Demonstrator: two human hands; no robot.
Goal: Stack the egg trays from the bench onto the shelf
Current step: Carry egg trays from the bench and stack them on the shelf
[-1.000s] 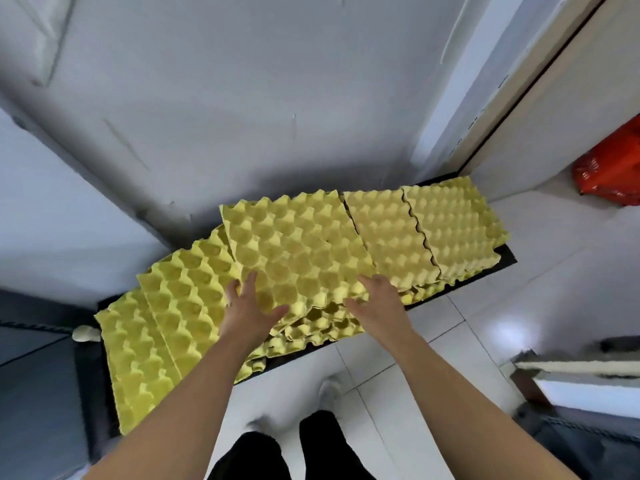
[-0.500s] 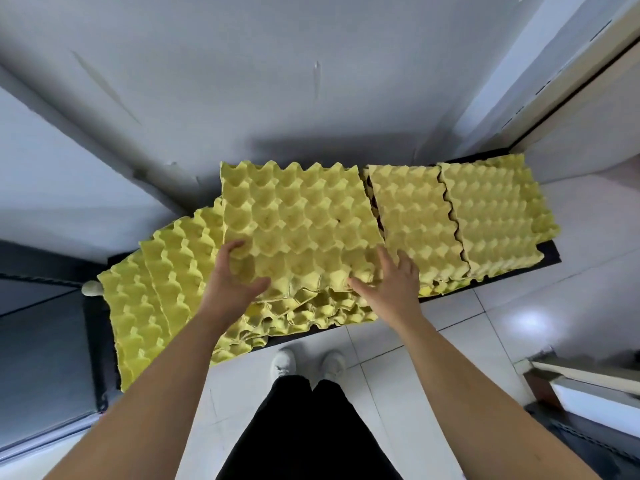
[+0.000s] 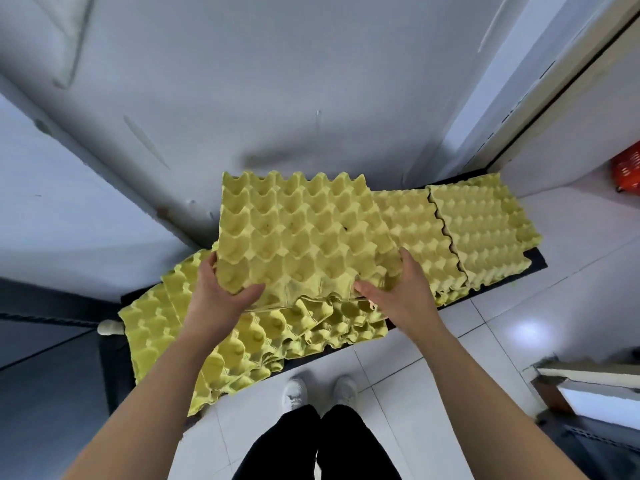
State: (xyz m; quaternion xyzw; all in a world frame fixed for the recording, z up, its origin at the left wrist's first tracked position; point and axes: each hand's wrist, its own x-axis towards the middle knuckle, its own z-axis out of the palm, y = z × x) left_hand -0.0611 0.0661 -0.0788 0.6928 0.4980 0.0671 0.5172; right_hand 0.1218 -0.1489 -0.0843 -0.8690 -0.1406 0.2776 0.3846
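Both hands were on the same tray, set apart at its two near corners. Left hand (image 3: 221, 292) gripped the near-left corner of the top egg tray (image 3: 301, 233), thumb lying across the cups and fingers wrapped round the left edge. Right hand (image 3: 405, 292) had the near-right corner, thumb on top pointing inward, fingers curled up along the right edge. So each one was clamped on that tray and nothing else.

That tray was yellow pulp, cups facing up, over the middle of the black bench (image 3: 536, 264), its near edge riding above a messy pile (image 3: 332, 322) of the same trays that stuck out past the bench's front edge. Some slanted trays (image 3: 156, 327) lay overlapped at the left end, hanging over the front too. To the right, an inner stack (image 3: 419, 233) and an outer stack (image 3: 481, 230) sat side by side and touching, the inner one partly hidden behind the held tray.

Behind it all was a plain grey wall (image 3: 277, 98). Down below were white floor tiles (image 3: 485, 344), white shoes (image 3: 294, 389) and black trousers (image 3: 311, 445). Something orange-red (image 3: 628, 169) peeked in at the far right, couldn't tell what.
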